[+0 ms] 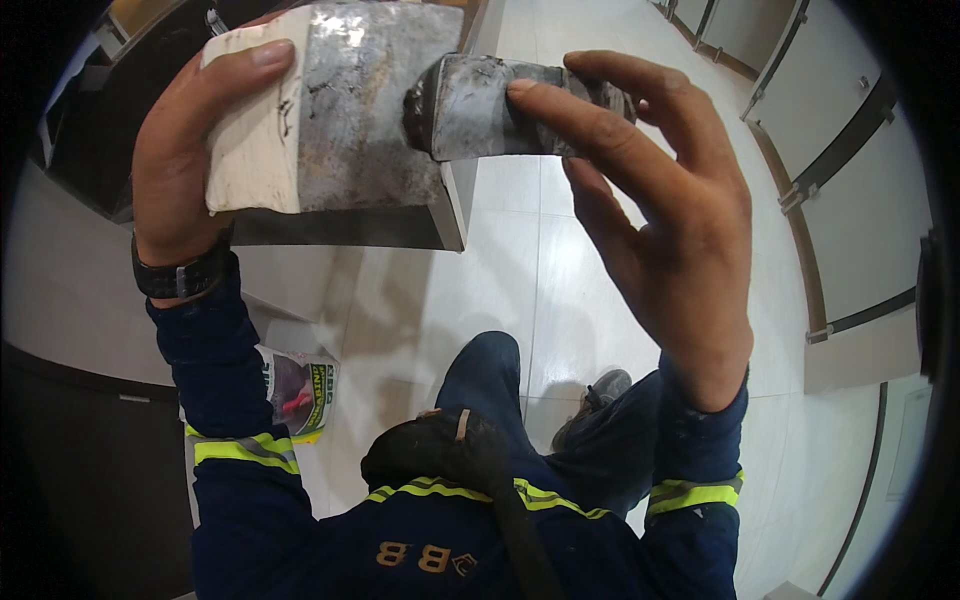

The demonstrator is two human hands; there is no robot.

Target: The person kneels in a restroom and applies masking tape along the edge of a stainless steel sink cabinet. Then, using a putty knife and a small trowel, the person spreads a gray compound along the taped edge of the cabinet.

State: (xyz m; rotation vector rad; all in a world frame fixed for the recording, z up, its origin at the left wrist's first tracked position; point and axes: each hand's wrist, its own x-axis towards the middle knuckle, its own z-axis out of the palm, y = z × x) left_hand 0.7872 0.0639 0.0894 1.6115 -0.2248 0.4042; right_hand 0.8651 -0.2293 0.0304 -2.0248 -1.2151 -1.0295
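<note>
My left hand [190,140] grips a wide, flat scraper [375,110] at the upper left. Its grey metal face is smeared and stained, and a broad off-white band runs down the side under my thumb. I cannot tell whether that band is a handle or a coating. My right hand [670,200] pinches a smaller grey scraper [480,105], index finger laid along its face and thumb below. Dark residue marks the smaller scraper's left edge, which overlaps the right side of the wide one. My fingers partly hide its right end.
A dark open cabinet or drawer unit [400,228] stands behind the wide scraper. By my left forearm, a printed plastic bag [305,390] rests on the light tiled floor [490,270]. White panel doors [870,190] line the right side. My knees show below.
</note>
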